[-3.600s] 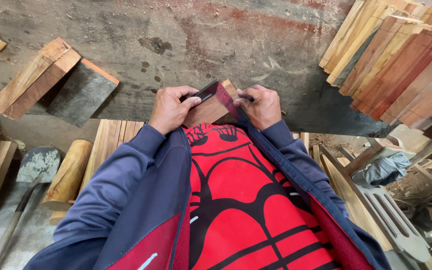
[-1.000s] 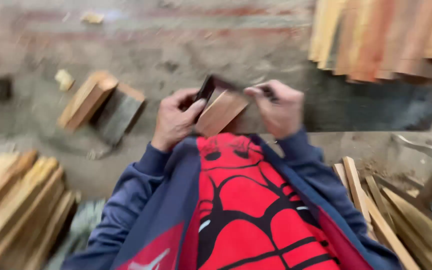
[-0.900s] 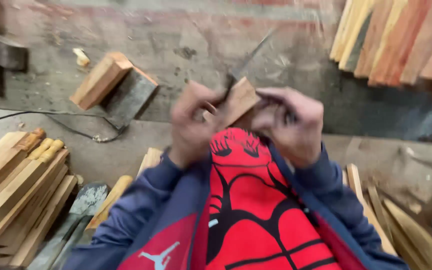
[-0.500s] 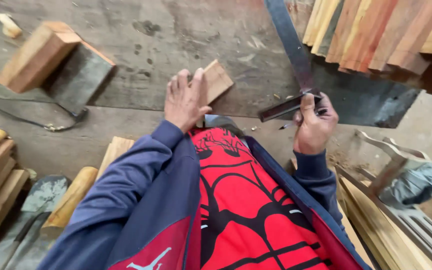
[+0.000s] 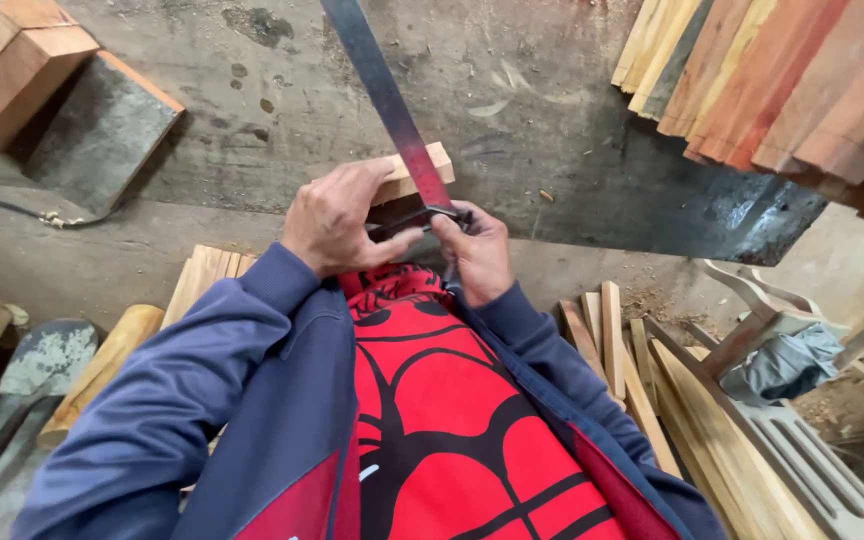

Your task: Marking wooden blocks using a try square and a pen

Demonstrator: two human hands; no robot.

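Wood block (image 5: 414,172), pale and short, is sitting just above the middle of the frame, its far end sticking out toward the upper right past the fingers. The left hand (image 5: 335,217) is curling over the block's near end and gripping it from the left. The right hand (image 5: 475,248) is closing around the dark stock of a metal square (image 5: 392,108), pressing that stock against the block's near edge. The square's long blade is crossing the top face of the block and running on to the upper edge of the frame, tilting slightly left.

Behind the block, the grey workbench (image 5: 512,90) is lying mostly bare through the upper middle, giving open room above and to the right of the blade. Stacked reddish planks (image 5: 772,80) are crowding the upper right corner, well apart from the hands. A bigger wood block (image 5: 7,70) is resting in the upper left corner. Thin wood strips (image 5: 617,350) are lying at the right, below the bench edge, near the right sleeve.
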